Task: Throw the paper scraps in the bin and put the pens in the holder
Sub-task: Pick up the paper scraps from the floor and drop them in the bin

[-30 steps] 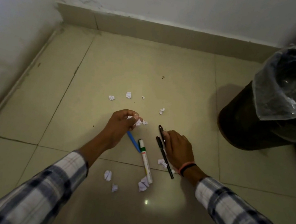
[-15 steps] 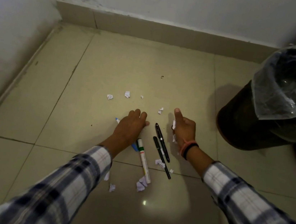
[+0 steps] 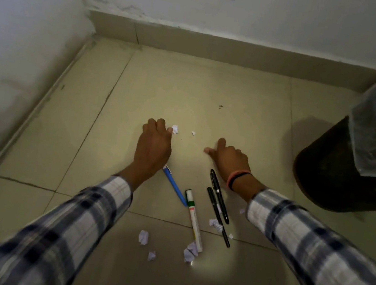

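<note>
Head view shows scraps (image 3: 143,237) and 4 pens (image 3: 219,195) mid-frame, bin (image 3: 336,166) at right; left hand (image 3: 154,146) and right hand (image 3: 229,158) curled, contents unclear.

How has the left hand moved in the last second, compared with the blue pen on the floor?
Yes. The left hand moved forward past the blue pen, toward the back wall.

Pens (image 3: 202,208) on the floor (image 3: 189,90) between both arms, paper scraps (image 3: 175,129) before and behind them, bin (image 3: 351,164) far right.
</note>
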